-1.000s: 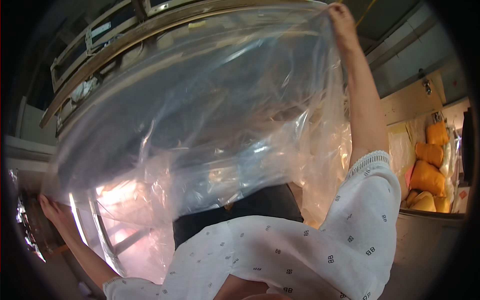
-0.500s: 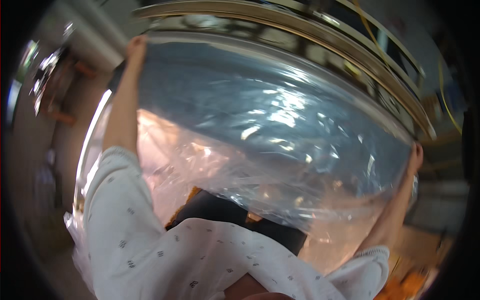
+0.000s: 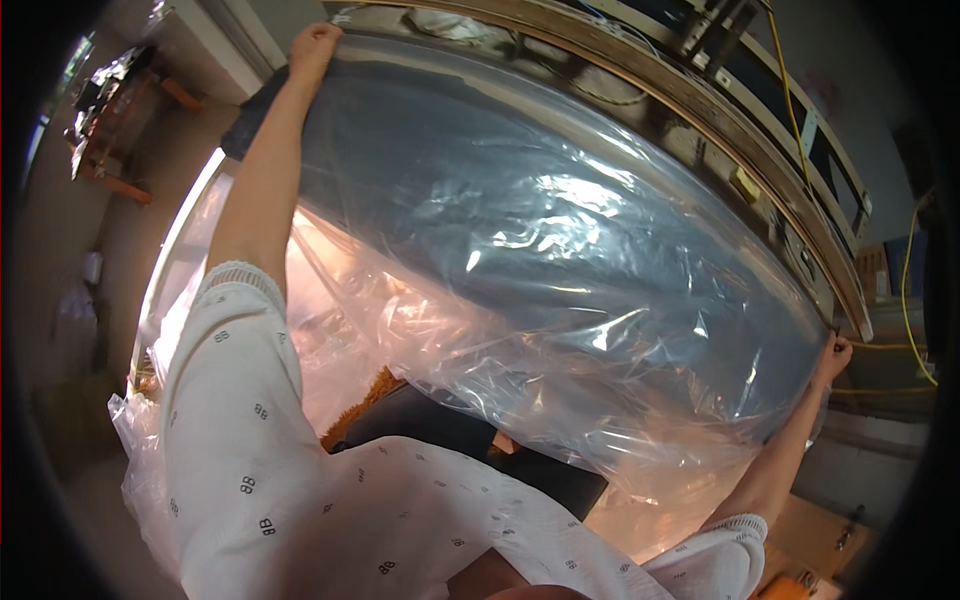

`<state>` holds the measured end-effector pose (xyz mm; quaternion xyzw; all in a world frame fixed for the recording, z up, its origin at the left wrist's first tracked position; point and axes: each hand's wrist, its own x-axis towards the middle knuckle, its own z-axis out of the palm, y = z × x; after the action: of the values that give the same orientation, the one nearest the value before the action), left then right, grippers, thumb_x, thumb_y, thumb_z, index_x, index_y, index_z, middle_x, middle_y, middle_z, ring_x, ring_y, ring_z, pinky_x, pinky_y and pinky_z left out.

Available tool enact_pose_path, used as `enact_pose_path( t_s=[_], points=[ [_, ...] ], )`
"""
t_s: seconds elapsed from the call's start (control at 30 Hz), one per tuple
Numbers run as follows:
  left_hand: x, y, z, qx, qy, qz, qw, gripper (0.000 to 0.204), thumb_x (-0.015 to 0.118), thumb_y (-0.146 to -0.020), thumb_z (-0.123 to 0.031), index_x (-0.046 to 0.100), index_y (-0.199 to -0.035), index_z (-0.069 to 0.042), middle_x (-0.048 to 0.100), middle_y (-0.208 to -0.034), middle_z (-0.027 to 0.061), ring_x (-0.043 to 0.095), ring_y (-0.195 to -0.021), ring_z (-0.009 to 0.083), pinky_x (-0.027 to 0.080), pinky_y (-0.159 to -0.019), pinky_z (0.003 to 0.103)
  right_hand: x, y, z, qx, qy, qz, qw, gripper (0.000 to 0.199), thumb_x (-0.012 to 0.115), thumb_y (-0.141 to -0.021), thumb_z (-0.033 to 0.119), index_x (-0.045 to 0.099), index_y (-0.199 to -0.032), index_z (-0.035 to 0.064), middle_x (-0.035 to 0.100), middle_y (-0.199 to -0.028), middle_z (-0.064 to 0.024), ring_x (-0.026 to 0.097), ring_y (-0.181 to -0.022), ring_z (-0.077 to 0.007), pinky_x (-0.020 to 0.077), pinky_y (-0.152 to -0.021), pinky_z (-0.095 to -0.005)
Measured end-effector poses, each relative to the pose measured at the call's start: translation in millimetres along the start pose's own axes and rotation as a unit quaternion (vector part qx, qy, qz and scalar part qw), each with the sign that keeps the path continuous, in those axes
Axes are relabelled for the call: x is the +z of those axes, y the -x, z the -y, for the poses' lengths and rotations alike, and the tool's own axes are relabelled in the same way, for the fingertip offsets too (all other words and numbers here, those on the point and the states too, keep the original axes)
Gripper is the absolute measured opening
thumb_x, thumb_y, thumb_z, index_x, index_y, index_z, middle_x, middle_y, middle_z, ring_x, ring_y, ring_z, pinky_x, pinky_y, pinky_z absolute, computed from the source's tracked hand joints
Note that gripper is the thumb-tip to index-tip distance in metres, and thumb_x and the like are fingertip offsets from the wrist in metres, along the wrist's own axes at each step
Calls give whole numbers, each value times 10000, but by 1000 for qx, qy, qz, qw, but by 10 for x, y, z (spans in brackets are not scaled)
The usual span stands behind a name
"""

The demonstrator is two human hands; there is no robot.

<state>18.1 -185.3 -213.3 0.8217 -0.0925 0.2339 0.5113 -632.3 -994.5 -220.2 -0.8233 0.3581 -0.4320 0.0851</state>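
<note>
A wide sheet of transparent plastic film stretches between my two hands, shiny and creased, with a dark blue-grey surface showing through it. At the far left my left hand is closed on the film's far corner, arm reaching forward. Out to the right, my right hand pinches the film's other end, fingers curled together. The near part of the film falls in loose folds toward my body, over a pale pinkish, lit area. What lies under the dark surface is hidden.
Along the far side runs a long machine frame with a wooden-looking rail. A yellow cable hangs behind it. Bunched plastic hangs at my left. A table with orange legs stands farther left. Near my lap is a black object.
In the picture my left hand has shifted up and rightward, my right hand downward. The film and the machine frame appear turned clockwise. Both hands keep their hold.
</note>
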Motion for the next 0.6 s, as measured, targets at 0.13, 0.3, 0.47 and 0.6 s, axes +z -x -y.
enact_pose_path(
  t_s=[0.13, 0.3, 0.47, 0.6],
  points=[
    [-4, -61, 90, -8, 15, -35, 999, 454, 703, -661, -298, 574, -973, 5, 623, -851, 106, 594, -752, 185, 456, -702, 281, 38, 20, 124, -41, 95, -34, 994, 325, 665, -755, 245, 476, -800, -15, 465, -779, -94, 429, -696, -210, 393, -677, -319],
    [-25, -34, -80, -100, 21, 57, 993, 359, 522, -824, -253, 556, -997, 59, 602, -834, 121, 603, -683, 190, 487, -613, 279, -45, 56, 162, 20, 137, -30, 990, 333, 612, -776, 278, 484, -823, -27, 482, -839, -171, 431, -851, -317, 351, -802, -396],
    [-139, -45, -54, -143, 181, -3, 973, 375, 401, -890, -261, 464, -1013, 87, 521, -925, 138, 594, -852, 235, 501, -682, 308, 21, 59, 379, 100, 83, -42, 991, 426, 495, -841, 353, 515, -926, -64, 504, -969, -238, 416, -992, -362, 307, -880, -410],
    [-205, -73, -10, -159, 220, -75, 959, 411, 373, -908, -308, 437, -1017, 83, 507, -917, 137, 584, -863, 229, 495, -701, 297, 30, 84, 558, 123, 87, -31, 988, 570, 419, -864, 413, 492, -1071, -113, 473, -1111, -283, 387, -1083, -389, 293, -919, -415]
  ],
)
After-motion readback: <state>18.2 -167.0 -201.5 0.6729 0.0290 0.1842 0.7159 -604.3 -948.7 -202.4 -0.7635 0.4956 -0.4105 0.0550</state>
